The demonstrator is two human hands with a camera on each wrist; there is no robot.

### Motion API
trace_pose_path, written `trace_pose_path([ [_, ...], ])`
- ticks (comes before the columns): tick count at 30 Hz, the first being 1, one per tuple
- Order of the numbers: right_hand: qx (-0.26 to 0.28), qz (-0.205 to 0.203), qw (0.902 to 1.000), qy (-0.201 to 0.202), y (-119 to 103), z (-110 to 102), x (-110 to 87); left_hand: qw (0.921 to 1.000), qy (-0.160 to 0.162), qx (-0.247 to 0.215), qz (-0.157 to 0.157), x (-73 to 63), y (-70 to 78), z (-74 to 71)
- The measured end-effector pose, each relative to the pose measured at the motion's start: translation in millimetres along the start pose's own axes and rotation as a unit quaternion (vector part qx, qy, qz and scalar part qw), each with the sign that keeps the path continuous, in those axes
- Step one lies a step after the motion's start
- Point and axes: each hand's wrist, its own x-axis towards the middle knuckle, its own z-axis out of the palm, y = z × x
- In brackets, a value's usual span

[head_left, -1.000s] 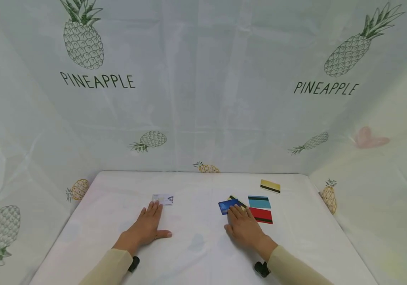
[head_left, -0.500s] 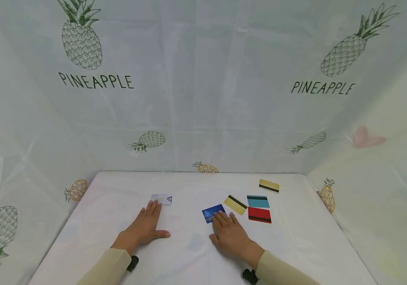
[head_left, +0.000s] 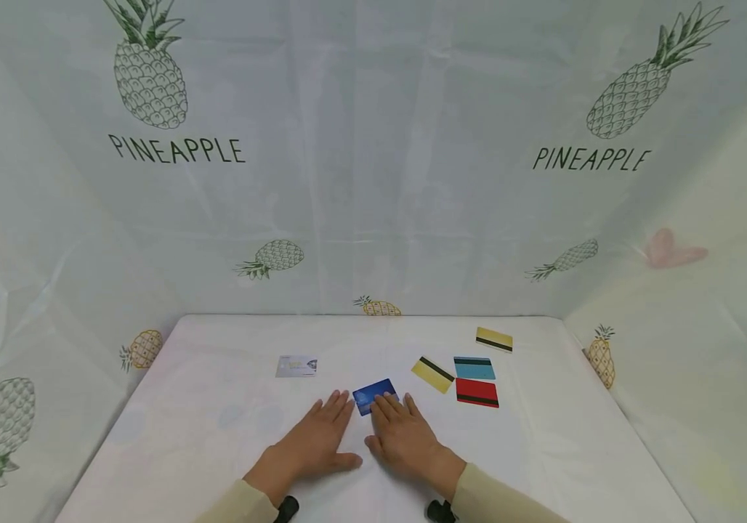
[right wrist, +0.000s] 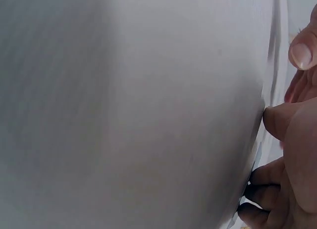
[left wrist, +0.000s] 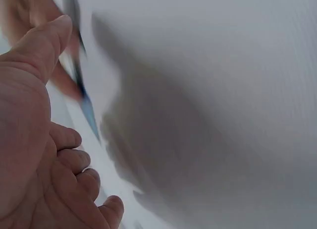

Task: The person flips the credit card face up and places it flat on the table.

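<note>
In the head view a blue card (head_left: 373,393) lies tilted near the middle of the table. My right hand (head_left: 408,439) lies over its lower right part, straight fingertips resting on it. My left hand (head_left: 311,447) is flat with fingers extended, its fingertips right at the card's left edge. The left wrist view has the open palm and fingers of the left hand (left wrist: 44,140) above the white surface, with a bluish sliver of the card (left wrist: 89,115) beyond. In the right wrist view, the fingertips (right wrist: 255,214) of the right hand press down at the surface.
A pale silver card (head_left: 296,366) lies alone at the left on the white table (head_left: 184,414). To the right are a yellow card (head_left: 433,375), a light blue card (head_left: 474,367), a red card (head_left: 477,393) and another yellow card (head_left: 494,339) farther back. A pineapple-print sheet (head_left: 373,181) surrounds the table.
My right hand has slid the blue card left, off the yellow card, to the table's middle. My left hand has left the silver card and moved right and nearer, beside the blue card.
</note>
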Motion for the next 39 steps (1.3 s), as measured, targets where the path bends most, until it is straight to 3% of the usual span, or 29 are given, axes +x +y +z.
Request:
trace_pose_path([
  [4,-0.008,-0.012,0.9999,0.004,-4.1,0.8,-0.3,0.9994,-0.012,0.016,0.03,0.1,13.3,8.0],
  [8,-0.001,-0.019,0.9998,-0.004,-6.9,0.6,-3.2,0.9993,-0.022,0.019,0.024,-2.2,16.5,11.5],
  [20,0.031,-0.044,0.998,-0.032,-13.4,-1.6,-12.7,0.9993,0.0,0.03,0.021,-12.8,5.3,20.0],
  [28,0.039,-0.094,0.9943,-0.031,-0.8,-8.4,-9.7,0.9993,0.012,0.027,0.025,-15.8,-3.1,17.0],
  [32,0.047,-0.074,0.996,0.017,14.4,-15.5,0.7,0.9965,0.062,0.054,0.013,-6.4,-8.1,16.6],
  [36,0.051,-0.033,0.9961,0.064,26.8,-17.9,13.5,0.9865,0.137,0.089,-0.01,7.8,-11.5,14.1],
  [39,0.056,-0.022,0.9954,0.075,32.0,-16.5,21.7,0.9808,0.167,0.098,-0.023,17.2,-13.2,10.3],
])
